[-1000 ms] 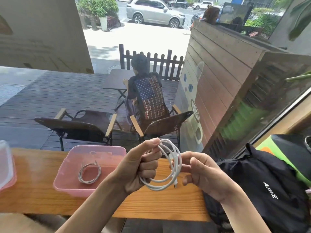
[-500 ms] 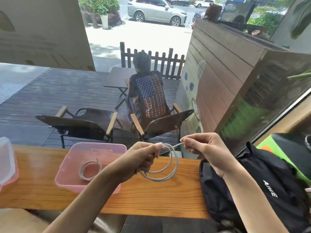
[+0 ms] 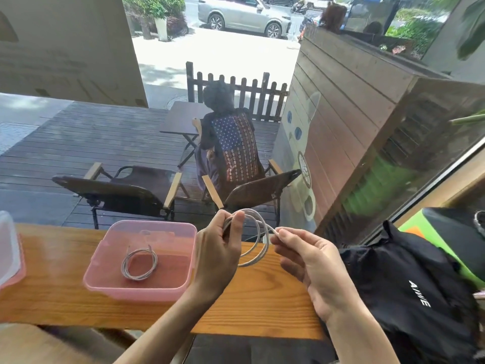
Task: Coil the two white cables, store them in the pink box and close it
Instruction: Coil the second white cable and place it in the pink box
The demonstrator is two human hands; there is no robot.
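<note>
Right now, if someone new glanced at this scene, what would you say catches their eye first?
Most likely the two hands at centre: the left hand grips a looped white cable while the right hand pinches its free end. Next, the open pink box on the wooden counter, left of the hands, with a coiled cable already inside. A black bag sits at right.

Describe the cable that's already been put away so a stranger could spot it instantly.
Find the wooden counter, then the open pink box on it. The small coiled cable lies flat inside, untouched, unlike the bigger coil held in both hands.
</note>
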